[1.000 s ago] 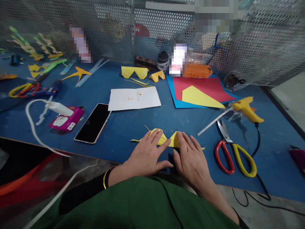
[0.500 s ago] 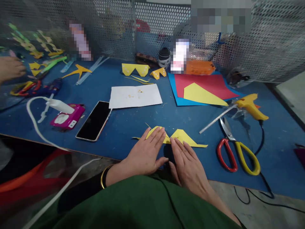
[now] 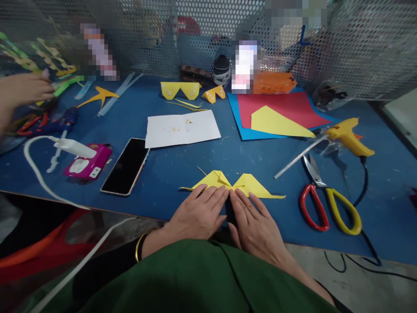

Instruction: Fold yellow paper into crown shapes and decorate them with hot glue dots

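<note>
- Left hand (image 3: 198, 213), right hand (image 3: 254, 221): flat, unclenched, grasping nothing; fingertips press the near edge of the folded yellow paper (image 3: 250, 184).
- The paper lies on the blue table (image 3: 182, 165), near its front edge.
- Judgement: press evenly, outward from the centre crease.

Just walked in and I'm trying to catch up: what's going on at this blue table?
A person in a green top has both hands flat on the blue table. The left hand and right hand lie side by side, with their fingertips on the near edge of a folded yellow paper that has two peaks. Scissors and a yellow glue gun lie to the right, and a phone to the left. Another person's hand is at the far left.
</note>
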`<action>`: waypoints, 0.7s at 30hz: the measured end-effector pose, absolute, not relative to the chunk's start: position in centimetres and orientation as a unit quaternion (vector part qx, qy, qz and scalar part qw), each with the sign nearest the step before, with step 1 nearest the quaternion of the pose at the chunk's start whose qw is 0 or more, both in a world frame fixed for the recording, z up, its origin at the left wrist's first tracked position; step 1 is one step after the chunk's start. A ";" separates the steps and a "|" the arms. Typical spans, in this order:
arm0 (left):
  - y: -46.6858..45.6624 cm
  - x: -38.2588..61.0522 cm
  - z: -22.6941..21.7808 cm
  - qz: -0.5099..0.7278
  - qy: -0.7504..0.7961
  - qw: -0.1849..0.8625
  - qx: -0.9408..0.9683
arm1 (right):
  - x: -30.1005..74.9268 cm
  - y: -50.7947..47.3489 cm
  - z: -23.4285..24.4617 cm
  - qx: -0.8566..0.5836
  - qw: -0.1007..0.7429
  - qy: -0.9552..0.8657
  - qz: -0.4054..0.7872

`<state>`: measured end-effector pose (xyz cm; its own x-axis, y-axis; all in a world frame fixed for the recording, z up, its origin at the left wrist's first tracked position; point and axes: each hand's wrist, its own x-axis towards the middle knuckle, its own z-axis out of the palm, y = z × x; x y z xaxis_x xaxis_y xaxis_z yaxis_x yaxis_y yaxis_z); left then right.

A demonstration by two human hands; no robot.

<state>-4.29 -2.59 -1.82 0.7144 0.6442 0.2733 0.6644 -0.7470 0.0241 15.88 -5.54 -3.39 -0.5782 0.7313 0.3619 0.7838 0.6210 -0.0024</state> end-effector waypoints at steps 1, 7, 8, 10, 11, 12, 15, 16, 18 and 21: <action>-2.6 -4.2 -1.8 -0.126 -0.359 0.038 -0.924 | 16.1 -5.6 -3.3 -0.433 0.163 -0.884 -0.075; -2.6 -3.9 -1.9 -0.119 -0.365 0.061 -0.921 | 17.9 -6.0 -3.0 -0.459 0.143 -0.871 -0.104; -2.6 -4.0 -1.9 -0.122 -0.366 0.062 -0.920 | 18.4 -6.2 -3.1 -0.465 0.143 -0.866 -0.112; -2.6 -4.1 -2.0 -0.128 -0.371 0.062 -0.918 | 19.3 -6.4 -3.1 -0.479 0.142 -0.857 -0.130; -2.7 -4.3 -1.9 -0.130 -0.376 0.061 -0.915 | 19.7 -6.6 -3.1 -0.487 0.140 -0.851 -0.138; -2.7 -4.5 -1.9 -0.131 -0.382 0.060 -0.913 | 20.1 -6.7 -3.1 -0.496 0.135 -0.846 -0.144; -3.0 -5.3 -1.8 -0.133 -0.398 0.066 -0.906 | 21.0 -7.1 -3.2 -0.520 0.119 -0.832 -0.151; -3.1 -5.7 -1.8 -0.135 -0.402 0.071 -0.903 | 21.1 -7.2 -3.2 -0.526 0.115 -0.829 -0.153; -3.5 -6.6 -1.7 -0.140 -0.419 0.084 -0.893 | 21.2 -7.3 -3.3 -0.529 0.116 -0.825 -0.159; -4.3 -7.8 -1.7 -0.156 -0.463 0.100 -0.867 | 21.0 -7.2 -3.6 -0.524 0.126 -0.823 -0.176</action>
